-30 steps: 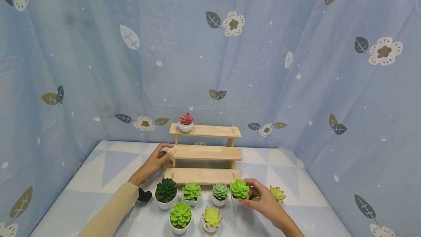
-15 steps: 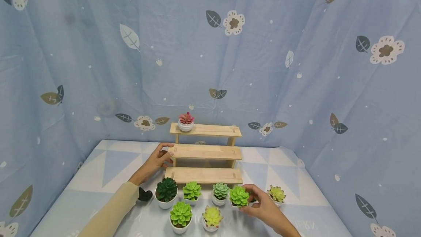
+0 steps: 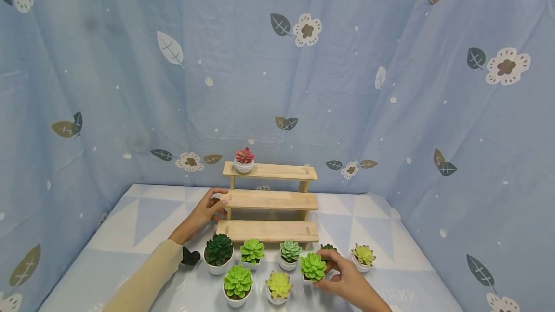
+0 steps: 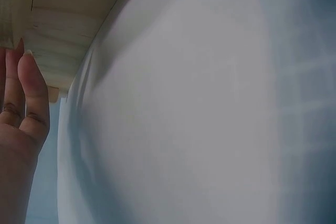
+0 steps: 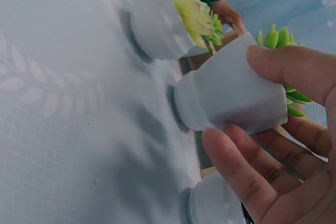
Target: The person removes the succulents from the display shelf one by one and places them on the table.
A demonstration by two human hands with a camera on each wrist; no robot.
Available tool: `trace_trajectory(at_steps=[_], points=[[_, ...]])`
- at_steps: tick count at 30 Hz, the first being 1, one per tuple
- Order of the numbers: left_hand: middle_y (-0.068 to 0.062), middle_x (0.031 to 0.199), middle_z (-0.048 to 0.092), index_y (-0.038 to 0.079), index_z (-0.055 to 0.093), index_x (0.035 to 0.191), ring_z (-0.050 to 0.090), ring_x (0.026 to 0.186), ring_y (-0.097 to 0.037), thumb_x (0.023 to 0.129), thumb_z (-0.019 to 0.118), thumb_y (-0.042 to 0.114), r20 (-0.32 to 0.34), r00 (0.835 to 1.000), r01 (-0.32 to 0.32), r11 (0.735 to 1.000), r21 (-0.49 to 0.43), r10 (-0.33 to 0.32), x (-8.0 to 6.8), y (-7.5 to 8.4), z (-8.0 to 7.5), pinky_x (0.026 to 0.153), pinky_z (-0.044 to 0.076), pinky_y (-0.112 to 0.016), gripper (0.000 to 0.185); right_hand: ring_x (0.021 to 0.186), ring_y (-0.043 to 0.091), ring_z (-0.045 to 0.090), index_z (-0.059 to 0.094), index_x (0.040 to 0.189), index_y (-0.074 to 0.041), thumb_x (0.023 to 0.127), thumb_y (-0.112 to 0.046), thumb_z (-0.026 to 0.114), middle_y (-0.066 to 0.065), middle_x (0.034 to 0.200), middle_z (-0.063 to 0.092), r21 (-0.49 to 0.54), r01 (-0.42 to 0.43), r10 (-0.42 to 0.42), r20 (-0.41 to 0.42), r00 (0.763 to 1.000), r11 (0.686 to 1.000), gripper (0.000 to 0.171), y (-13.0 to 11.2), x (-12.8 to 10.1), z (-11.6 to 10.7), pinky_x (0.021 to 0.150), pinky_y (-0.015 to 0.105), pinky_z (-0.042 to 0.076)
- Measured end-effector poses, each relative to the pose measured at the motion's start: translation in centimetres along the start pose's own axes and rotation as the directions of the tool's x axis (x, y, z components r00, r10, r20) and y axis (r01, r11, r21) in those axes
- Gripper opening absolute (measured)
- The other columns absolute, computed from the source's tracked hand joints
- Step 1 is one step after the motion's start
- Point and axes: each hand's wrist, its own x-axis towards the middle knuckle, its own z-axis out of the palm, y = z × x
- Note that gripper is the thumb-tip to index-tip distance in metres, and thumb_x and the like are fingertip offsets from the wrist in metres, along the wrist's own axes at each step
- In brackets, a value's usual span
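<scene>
At its left end my left hand (image 3: 207,210) grips the middle tier of a three-tier wooden plant stand (image 3: 270,200); in the left wrist view, fingers (image 4: 32,80) reach up to the wood. Between thumb and fingers my right hand (image 3: 344,276) holds a bright green potted succulent (image 3: 313,267), right of the front row. Its white pot (image 5: 231,87) shows in the right wrist view, tilted by the camera angle; whether its base touches the table I cannot tell. Partly behind the right hand stands a dark green succulent (image 3: 328,248). A red succulent (image 3: 244,160) sits on the top tier's left end.
Before the stand are a large dark green succulent (image 3: 218,249), a light green one (image 3: 252,251), a pale green one (image 3: 290,251), a bright green one (image 3: 237,282) and a yellow-green one (image 3: 279,285). Another yellow-green one (image 3: 363,255) stands right. A black object (image 3: 190,257) lies by the left forearm.
My right hand has brought the bright green succulent toward the front and slightly left. More of the dark green one behind it now shows. The left hand stays on the stand.
</scene>
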Motion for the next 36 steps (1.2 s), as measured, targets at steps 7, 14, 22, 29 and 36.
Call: trace_trajectory(at_steps=[7,14,22,29,36], points=[[-0.020,0.123,0.054,0.026,0.040,0.149,0.058,0.109,-0.044,0.107,0.057,0.044,0.011,1.000,0.003,1.000,-0.009,-0.003,0.0,-0.1,-0.1,0.082,0.051,-0.046,0.049,0.093,0.022,0.063,0.052,0.144,-0.005,0.089,-0.018,0.084,0.009,0.121,0.060,-0.030,0.003,-0.002,0.030,1.000,1.000,0.065,0.5,-0.2,0.1,0.068,0.035,0.057],[-0.020,0.121,0.054,0.025,0.040,0.149,0.057,0.110,-0.047,0.107,0.057,0.042,0.017,1.000,-0.001,1.000,-0.025,0.002,-0.1,0.0,-0.1,0.081,0.051,-0.046,0.048,0.087,0.019,0.061,0.055,0.142,-0.006,0.087,-0.021,0.085,0.008,0.115,0.060,-0.082,-0.013,0.016,0.043,0.999,0.997,0.065,1.1,-0.4,0.3,0.064,0.032,0.055],[-0.020,0.122,0.054,0.026,0.039,0.149,0.059,0.108,-0.043,0.107,0.057,0.043,0.016,1.000,-0.008,1.000,-0.015,0.008,0.0,0.0,-0.1,0.081,0.051,-0.045,0.048,0.086,0.017,0.062,0.055,0.142,-0.006,0.088,-0.020,0.085,0.006,0.119,0.061,-0.120,-0.004,0.012,0.062,0.998,0.993,0.063,1.2,-0.5,0.3,0.064,0.032,0.055],[-0.019,0.121,0.054,0.026,0.040,0.148,0.058,0.108,-0.045,0.107,0.057,0.043,0.011,1.000,-0.009,1.000,-0.011,0.010,0.0,-0.1,0.0,0.080,0.051,-0.045,0.048,0.084,0.016,0.063,0.056,0.141,-0.006,0.087,-0.020,0.085,0.007,0.121,0.062,-0.149,-0.003,0.013,0.065,0.998,0.989,0.063,1.7,-0.6,0.3,0.066,0.033,0.057],[-0.020,0.122,0.053,0.026,0.039,0.148,0.058,0.109,-0.045,0.107,0.056,0.043,0.015,1.000,-0.005,1.000,-0.007,0.005,0.0,-0.2,-0.1,0.082,0.051,-0.046,0.048,0.085,0.015,0.065,0.056,0.142,-0.005,0.086,-0.019,0.086,0.014,0.130,0.060,-0.150,0.013,0.000,0.089,0.996,0.989,0.065,2.1,-0.8,0.3,0.067,0.033,0.058]])
